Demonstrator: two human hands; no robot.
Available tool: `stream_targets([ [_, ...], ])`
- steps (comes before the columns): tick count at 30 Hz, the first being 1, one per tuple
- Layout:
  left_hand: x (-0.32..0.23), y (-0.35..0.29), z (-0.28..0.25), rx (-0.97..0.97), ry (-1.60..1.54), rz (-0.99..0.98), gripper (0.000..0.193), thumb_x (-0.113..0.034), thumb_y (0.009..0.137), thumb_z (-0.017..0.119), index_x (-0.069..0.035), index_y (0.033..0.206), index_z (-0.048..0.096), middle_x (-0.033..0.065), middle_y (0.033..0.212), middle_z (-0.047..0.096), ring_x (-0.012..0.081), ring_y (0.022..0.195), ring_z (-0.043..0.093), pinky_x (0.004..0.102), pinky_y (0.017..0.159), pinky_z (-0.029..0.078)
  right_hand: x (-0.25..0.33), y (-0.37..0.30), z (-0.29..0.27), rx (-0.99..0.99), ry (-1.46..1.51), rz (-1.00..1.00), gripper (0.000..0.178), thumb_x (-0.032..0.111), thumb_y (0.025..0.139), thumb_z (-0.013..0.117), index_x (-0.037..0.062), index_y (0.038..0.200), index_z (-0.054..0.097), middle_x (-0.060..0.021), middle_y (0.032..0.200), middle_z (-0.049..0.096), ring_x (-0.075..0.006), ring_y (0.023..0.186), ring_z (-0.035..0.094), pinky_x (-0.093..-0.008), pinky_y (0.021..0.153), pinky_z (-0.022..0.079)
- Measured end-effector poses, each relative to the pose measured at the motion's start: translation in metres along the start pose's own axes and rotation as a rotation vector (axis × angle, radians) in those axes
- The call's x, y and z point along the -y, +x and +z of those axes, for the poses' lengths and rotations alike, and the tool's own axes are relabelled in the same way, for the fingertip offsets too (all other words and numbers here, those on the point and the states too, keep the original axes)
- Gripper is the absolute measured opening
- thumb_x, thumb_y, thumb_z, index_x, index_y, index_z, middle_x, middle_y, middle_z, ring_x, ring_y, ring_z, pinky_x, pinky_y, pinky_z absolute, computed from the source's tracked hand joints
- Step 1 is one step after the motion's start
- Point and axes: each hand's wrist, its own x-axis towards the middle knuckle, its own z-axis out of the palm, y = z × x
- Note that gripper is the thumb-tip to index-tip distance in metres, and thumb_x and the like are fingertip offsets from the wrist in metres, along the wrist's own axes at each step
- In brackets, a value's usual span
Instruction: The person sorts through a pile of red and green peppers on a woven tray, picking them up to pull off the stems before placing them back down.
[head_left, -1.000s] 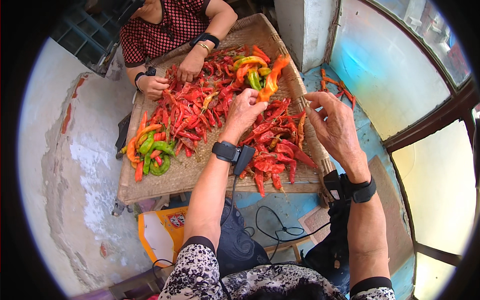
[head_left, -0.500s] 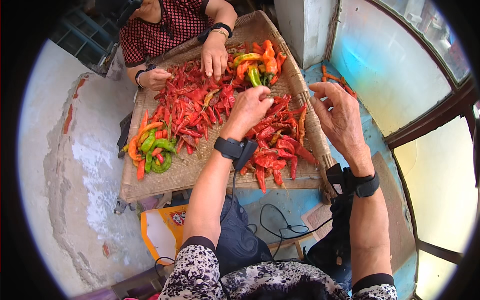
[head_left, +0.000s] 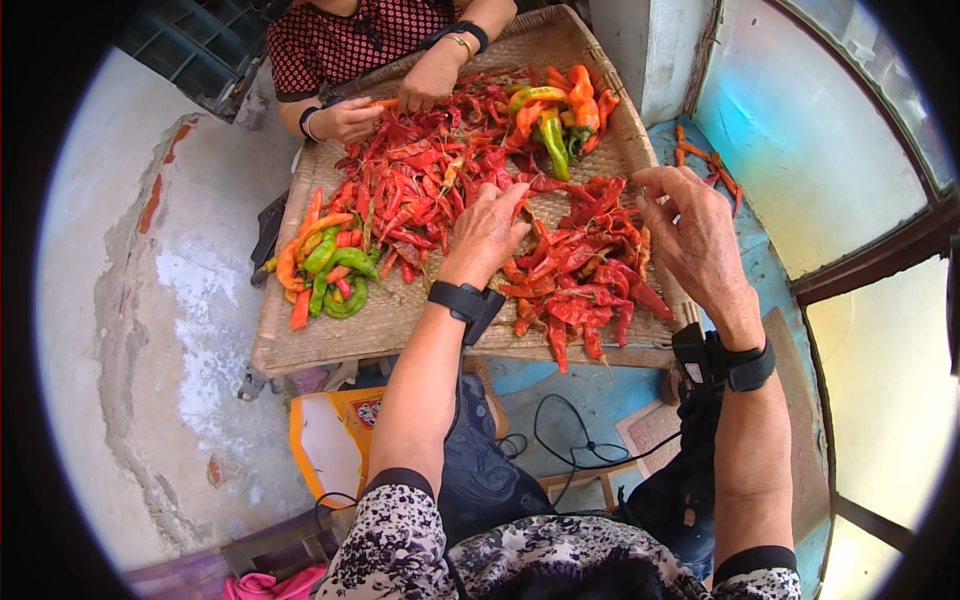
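Note:
My left hand [head_left: 487, 235] is over the middle of a woven tray [head_left: 300, 345], its fingers closed on a red chili pepper [head_left: 521, 207] that is mostly hidden. In front of it spreads a large heap of wrinkled red chili peppers [head_left: 410, 165]. A smaller pile of red chili peppers [head_left: 580, 275] lies between my two hands. My right hand [head_left: 692, 240] hovers by the tray's right rim, thumb and forefinger apart, with nothing visible between them. Green and orange peppers [head_left: 325, 262] sit at the tray's left corner; more orange, yellow and green peppers [head_left: 565, 110] are at the far right.
Across the tray, another person's hands [head_left: 350, 120] work at the heap, with an orange pepper at the fingers. A cracked wall [head_left: 130, 330] stands left, window panes [head_left: 810, 140] right. Below are a yellow bag [head_left: 335, 440] and a black cable [head_left: 570, 440]. Orange peppers [head_left: 710, 165] lie beyond the rim.
My left hand has drawn back from the far-right peppers to the edge of the red heap. The other person's hands have come closer together, now with an orange pepper. The view has shifted slightly.

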Motion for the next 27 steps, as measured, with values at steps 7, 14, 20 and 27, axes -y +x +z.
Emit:
stream_targets([
  [7,0.019,0.003,-0.004,0.048,-0.047,0.006,0.016,-0.007,0.083,0.064,-0.005,0.099,0.060,0.0150,0.090,0.063,0.0330,0.082,0.063,0.0419,0.074,0.051,0.004,0.001,0.004,0.038,-0.025,-0.030,0.016,0.004,0.084,0.063,0.0000,0.100,0.063,-0.0177,0.087,0.062,-0.0359,0.080,0.062,-0.0409,0.071,0.050],
  [14,0.021,0.009,-0.062,-0.296,-0.416,-0.245,0.016,-0.009,0.088,0.063,-0.005,0.103,0.064,0.0013,0.082,0.061,0.0079,0.065,0.055,0.0244,0.063,0.049,-0.002,-0.002,-0.001,0.055,-0.061,-0.016,0.015,0.005,0.085,0.062,0.0002,0.099,0.063,-0.0183,0.088,0.062,-0.0372,0.082,0.062,-0.0415,0.072,0.050],
  [20,0.028,0.012,-0.045,-0.326,0.092,-0.019,0.039,-0.008,0.085,0.064,-0.010,0.124,0.058,0.0129,0.116,0.058,0.0239,0.091,0.064,0.0380,0.081,0.052,0.000,-0.003,0.004,0.064,-0.063,-0.029,0.015,0.005,0.085,0.063,0.0008,0.100,0.063,-0.0189,0.091,0.062,-0.0382,0.084,0.062,-0.0421,0.073,0.051],
  [27,0.005,0.023,0.010,0.221,0.138,0.106,0.066,0.009,0.078,0.051,-0.008,0.141,0.041,0.0159,0.138,0.048,0.0345,0.124,0.049,0.0415,0.101,0.045,0.000,-0.005,0.010,0.060,-0.060,-0.043,0.015,0.007,0.088,0.063,0.0002,0.101,0.062,-0.0157,0.087,0.061,-0.0313,0.077,0.061,-0.0386,0.068,0.048],
])
